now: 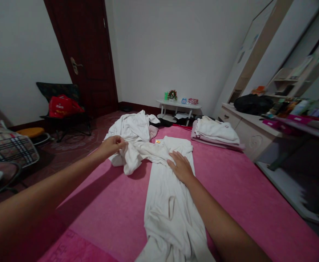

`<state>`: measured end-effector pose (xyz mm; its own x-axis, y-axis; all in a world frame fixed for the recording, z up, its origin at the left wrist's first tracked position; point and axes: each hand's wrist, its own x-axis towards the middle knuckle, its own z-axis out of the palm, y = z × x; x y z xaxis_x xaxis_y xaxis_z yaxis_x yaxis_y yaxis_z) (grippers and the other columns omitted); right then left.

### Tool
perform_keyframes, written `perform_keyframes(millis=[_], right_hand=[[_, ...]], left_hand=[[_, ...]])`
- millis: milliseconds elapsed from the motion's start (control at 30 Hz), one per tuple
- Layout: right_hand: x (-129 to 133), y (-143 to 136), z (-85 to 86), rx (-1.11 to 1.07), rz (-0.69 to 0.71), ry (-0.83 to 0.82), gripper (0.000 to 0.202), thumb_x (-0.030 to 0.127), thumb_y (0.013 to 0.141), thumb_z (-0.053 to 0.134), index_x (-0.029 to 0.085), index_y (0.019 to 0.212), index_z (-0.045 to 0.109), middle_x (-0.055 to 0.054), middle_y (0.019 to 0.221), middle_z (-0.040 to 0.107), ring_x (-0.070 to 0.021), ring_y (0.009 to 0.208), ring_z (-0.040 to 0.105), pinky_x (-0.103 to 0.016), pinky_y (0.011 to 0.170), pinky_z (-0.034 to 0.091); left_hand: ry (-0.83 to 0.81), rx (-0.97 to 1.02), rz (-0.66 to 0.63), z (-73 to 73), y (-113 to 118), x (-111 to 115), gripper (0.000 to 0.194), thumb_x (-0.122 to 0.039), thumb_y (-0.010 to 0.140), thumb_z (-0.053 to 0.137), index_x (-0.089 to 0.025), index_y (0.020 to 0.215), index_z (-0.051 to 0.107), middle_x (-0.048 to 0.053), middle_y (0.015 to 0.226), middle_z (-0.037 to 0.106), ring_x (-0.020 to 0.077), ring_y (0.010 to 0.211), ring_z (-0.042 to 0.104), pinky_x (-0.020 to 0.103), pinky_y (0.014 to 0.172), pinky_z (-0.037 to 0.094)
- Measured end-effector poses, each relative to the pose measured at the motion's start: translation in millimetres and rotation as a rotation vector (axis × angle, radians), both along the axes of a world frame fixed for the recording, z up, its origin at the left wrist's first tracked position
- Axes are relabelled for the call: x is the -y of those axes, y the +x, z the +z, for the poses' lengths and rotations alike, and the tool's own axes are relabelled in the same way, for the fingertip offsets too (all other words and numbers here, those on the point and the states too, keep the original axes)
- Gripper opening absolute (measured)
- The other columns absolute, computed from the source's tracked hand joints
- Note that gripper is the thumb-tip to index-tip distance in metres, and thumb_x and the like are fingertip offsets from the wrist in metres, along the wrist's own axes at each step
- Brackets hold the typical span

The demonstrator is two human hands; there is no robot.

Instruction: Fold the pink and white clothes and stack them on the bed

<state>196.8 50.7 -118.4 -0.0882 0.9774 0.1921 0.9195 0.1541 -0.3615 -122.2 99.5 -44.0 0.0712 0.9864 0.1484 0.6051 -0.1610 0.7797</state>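
A white long-sleeved top lies stretched lengthwise over the pink bed cover, its near end rumpled and running out of the bottom of the view. My left hand is closed in a pinch on a bunched part of it, apparently a sleeve, lifted out to the left. Fingers spread, my right hand rests flat on the upper part of the top. A small orange patch shows near its far edge. Just behind my left hand sits a heap of white clothes.
The pink bed cover spreads under everything. At its far right is a stack of folded clothes. Beyond the bed stands a low white table with small ornaments. A cabinet runs along the right, and a chair with a red bag stands left.
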Motion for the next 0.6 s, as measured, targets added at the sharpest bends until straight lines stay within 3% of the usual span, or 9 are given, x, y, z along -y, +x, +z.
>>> perform_keyframes(millis=[133,267,433,533,600], right_hand=[[0.8,-0.8,1.5,-0.001,0.005,0.0,0.049,0.044,0.095,0.037,0.022,0.138,0.047,-0.005,0.15,0.037,-0.0208,0.141,0.026,-0.043,0.114,0.018],[1.0,-1.1,1.5,-0.002,-0.001,-0.009,0.049,0.044,0.095,0.037,0.022,0.139,0.046,-0.005,0.151,0.037,-0.02,0.142,0.024,-0.043,0.114,0.017],[1.0,-0.7,1.2,0.002,0.0,-0.017,0.05,0.045,0.096,0.036,0.023,0.139,0.045,-0.005,0.151,0.035,-0.0206,0.142,0.024,-0.044,0.114,0.017],[0.2,0.1,0.7,-0.003,0.003,-0.018,0.049,0.045,0.096,0.036,0.023,0.139,0.046,-0.005,0.151,0.035,-0.0209,0.142,0.024,-0.044,0.114,0.017],[-0.3,0.6,0.3,-0.009,0.001,-0.017,0.049,0.045,0.095,0.036,0.024,0.139,0.046,-0.005,0.151,0.035,-0.0209,0.142,0.024,-0.045,0.114,0.017]], left_hand=[[-0.287,0.021,-0.229,-20.6,-9.2,10.6,0.047,-0.06,0.061,0.069,-0.017,0.078,0.062,0.001,0.063,0.059,0.0142,0.055,0.052,0.022,0.049,0.038],[-0.332,-0.008,-0.455,-23.0,-1.1,30.0,0.039,-0.055,0.06,0.071,-0.017,0.067,0.063,0.001,0.064,0.062,0.0153,0.062,0.055,0.023,0.056,0.042],[-0.242,0.123,-0.399,1.7,10.7,41.6,0.033,-0.046,0.061,0.069,-0.017,0.075,0.063,0.003,0.076,0.065,0.0174,0.07,0.059,0.025,0.062,0.046],[-0.338,0.315,-0.271,15.5,13.1,41.1,0.036,-0.045,0.063,0.063,-0.016,0.083,0.061,0.004,0.069,0.063,0.0162,0.056,0.057,0.026,0.053,0.046],[-0.437,0.405,-0.247,19.9,12.2,40.7,0.038,-0.045,0.063,0.063,-0.016,0.088,0.061,0.006,0.072,0.065,0.0183,0.059,0.059,0.026,0.052,0.046]])
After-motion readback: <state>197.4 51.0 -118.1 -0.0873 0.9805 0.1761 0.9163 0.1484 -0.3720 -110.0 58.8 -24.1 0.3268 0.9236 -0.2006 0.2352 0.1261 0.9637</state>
